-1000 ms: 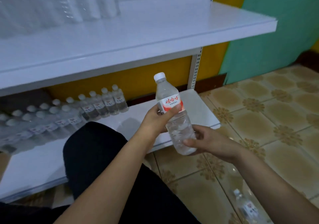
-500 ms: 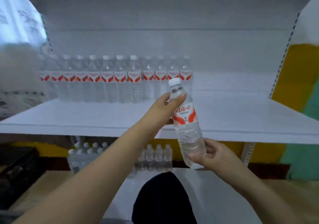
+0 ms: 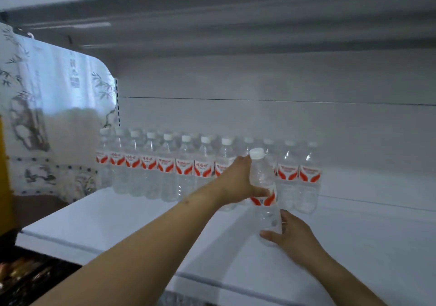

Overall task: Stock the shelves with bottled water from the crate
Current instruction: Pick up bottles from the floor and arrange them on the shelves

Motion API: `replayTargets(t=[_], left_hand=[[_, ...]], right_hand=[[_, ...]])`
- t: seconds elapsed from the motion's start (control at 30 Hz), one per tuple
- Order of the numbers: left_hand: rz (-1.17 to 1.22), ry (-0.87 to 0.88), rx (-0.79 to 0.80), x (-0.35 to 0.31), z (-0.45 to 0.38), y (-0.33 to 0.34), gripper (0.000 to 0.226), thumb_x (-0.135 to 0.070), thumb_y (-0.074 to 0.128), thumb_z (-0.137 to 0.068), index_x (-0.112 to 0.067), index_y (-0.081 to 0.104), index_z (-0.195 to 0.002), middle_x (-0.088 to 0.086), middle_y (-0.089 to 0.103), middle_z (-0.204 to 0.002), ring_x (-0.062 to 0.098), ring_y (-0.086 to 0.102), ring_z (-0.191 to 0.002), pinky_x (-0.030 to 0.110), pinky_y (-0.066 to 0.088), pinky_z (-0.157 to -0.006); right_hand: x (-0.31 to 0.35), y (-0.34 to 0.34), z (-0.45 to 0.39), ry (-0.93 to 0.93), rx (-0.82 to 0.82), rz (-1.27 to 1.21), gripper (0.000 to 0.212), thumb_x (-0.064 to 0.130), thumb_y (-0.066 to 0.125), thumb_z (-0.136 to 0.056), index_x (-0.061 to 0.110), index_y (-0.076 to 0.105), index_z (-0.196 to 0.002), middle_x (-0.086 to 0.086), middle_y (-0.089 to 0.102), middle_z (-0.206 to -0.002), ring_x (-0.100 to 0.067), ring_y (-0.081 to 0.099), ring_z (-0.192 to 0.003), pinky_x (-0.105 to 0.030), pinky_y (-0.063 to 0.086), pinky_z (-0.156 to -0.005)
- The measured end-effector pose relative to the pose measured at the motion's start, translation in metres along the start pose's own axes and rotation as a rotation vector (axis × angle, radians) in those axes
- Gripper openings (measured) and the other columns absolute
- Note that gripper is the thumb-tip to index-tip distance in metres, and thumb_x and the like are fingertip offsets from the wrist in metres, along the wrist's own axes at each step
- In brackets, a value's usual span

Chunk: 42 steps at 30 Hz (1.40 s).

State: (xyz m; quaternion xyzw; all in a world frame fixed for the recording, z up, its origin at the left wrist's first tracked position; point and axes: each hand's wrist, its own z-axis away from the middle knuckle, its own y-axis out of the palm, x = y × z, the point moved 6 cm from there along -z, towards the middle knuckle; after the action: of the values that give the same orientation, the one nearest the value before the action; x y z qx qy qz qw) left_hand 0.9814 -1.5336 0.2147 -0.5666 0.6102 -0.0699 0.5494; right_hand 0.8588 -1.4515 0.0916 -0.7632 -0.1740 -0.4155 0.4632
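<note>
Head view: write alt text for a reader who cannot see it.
Two bare hands hold a clear water bottle over a white shelf, the left hand gripping its upper half and the right hand its base. Behind it, a row of matching bottles lines the shelf's back.

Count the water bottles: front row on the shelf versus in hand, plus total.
Front-row bottles on the shelf: 12 (rows behind too blurred to count)
Held bottle: 1, left hand at the label, right hand at the base
Total: 13
</note>
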Motion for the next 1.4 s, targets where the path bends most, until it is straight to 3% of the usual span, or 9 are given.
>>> replayTargets(t=[0.1,0.13,0.27,0.37,0.5,0.77,1.03,1.2,1.4], left_hand=[[-0.019,-0.029,-0.053,0.022,-0.025,0.000,0.125,-0.027,0.082,-0.077,-0.036,-0.017,-0.152,0.002,0.044,-0.148,0.022,0.056,-0.123,0.023,0.045,-0.088],[-0.102,-0.001,-0.063,0.025,-0.033,-0.001,0.126,-0.029,0.082,-0.077,-0.038,-0.020,-0.150,0.004,0.042,-0.150,0.022,0.056,-0.122,0.024,0.045,-0.090],[-0.836,0.271,-0.255,0.022,-0.061,-0.012,0.099,-0.045,0.078,-0.075,-0.020,0.021,-0.152,0.009,0.036,-0.139,0.026,0.039,-0.125,0.037,0.033,-0.106],[-1.012,0.296,-0.239,0.034,-0.084,-0.017,0.102,-0.052,0.079,-0.070,-0.013,0.027,-0.148,0.008,0.028,-0.149,0.028,0.028,-0.136,0.041,0.020,-0.113],[-0.974,0.322,-0.208,0.053,-0.098,-0.019,0.108,-0.048,0.086,-0.064,-0.015,0.026,-0.148,0.003,0.035,-0.150,0.022,0.030,-0.140,0.039,0.006,-0.120],[-0.914,0.327,-0.210,0.056,-0.095,-0.021,0.106,-0.049,0.084,-0.065,-0.019,0.025,-0.148,0.000,0.034,-0.152,0.021,0.034,-0.139,0.040,0.018,-0.118],[-0.839,0.267,-0.137,0.045,-0.073,-0.022,0.112,-0.063,0.068,-0.076,-0.023,-0.001,-0.155,0.007,-0.003,-0.163,0.026,-0.002,-0.151,0.043,0.002,-0.121],[-0.498,0.364,-0.207,-0.008,-0.040,0.005,0.081,-0.050,0.061,-0.087,-0.019,0.025,-0.153,0.009,0.025,-0.156,0.027,0.025,-0.142,0.042,0.025,-0.116],[-0.161,0.428,0.099,-0.092,-0.001,0.110,0.065,-0.053,0.049,-0.096,-0.024,0.030,-0.150,0.001,0.039,-0.150,0.018,0.043,-0.132,0.031,0.038,-0.104]], right_hand=[[-0.005,0.014,-0.038,0.004,0.017,-0.007,0.049,0.032,0.083,-0.074,0.023,0.064,-0.118,0.012,0.069,-0.110,-0.006,0.064,-0.098,-0.030,0.052,-0.092],[-0.006,0.020,-0.048,0.016,0.012,-0.010,0.047,0.032,0.083,-0.075,0.023,0.064,-0.117,0.010,0.069,-0.111,-0.008,0.064,-0.098,-0.029,0.051,-0.091],[-0.003,0.046,-0.083,0.002,-0.059,-0.062,0.048,0.023,0.083,-0.076,0.022,0.057,-0.116,0.002,0.067,-0.115,-0.017,0.064,-0.105,-0.035,0.050,-0.097],[-0.001,0.061,-0.102,-0.014,-0.081,-0.057,0.054,0.026,0.080,-0.079,0.017,0.056,-0.126,0.002,0.065,-0.121,-0.016,0.061,-0.112,-0.036,0.048,-0.101],[-0.006,0.065,-0.115,-0.016,-0.135,0.021,0.055,0.030,0.079,-0.079,0.017,0.056,-0.128,0.003,0.064,-0.122,-0.016,0.060,-0.116,-0.038,0.047,-0.104],[-0.017,0.066,-0.117,0.050,-0.090,0.054,0.061,0.045,0.076,-0.078,0.018,0.055,-0.128,0.001,0.063,-0.123,-0.017,0.060,-0.116,-0.040,0.048,-0.102],[0.002,0.040,-0.071,0.091,-0.074,0.092,0.071,0.044,0.070,-0.086,0.013,0.041,-0.142,-0.005,0.050,-0.136,-0.018,0.049,-0.125,-0.018,0.033,-0.095],[0.014,-0.012,-0.001,0.089,-0.223,0.139,0.074,0.054,0.062,-0.087,0.015,0.039,-0.146,-0.003,0.047,-0.143,-0.017,0.049,-0.126,-0.024,0.037,-0.105],[-0.016,-0.084,0.146,0.172,-0.484,0.207,0.066,0.054,0.057,-0.089,0.025,0.041,-0.145,0.010,0.046,-0.142,-0.008,0.046,-0.126,-0.029,0.039,-0.109]])
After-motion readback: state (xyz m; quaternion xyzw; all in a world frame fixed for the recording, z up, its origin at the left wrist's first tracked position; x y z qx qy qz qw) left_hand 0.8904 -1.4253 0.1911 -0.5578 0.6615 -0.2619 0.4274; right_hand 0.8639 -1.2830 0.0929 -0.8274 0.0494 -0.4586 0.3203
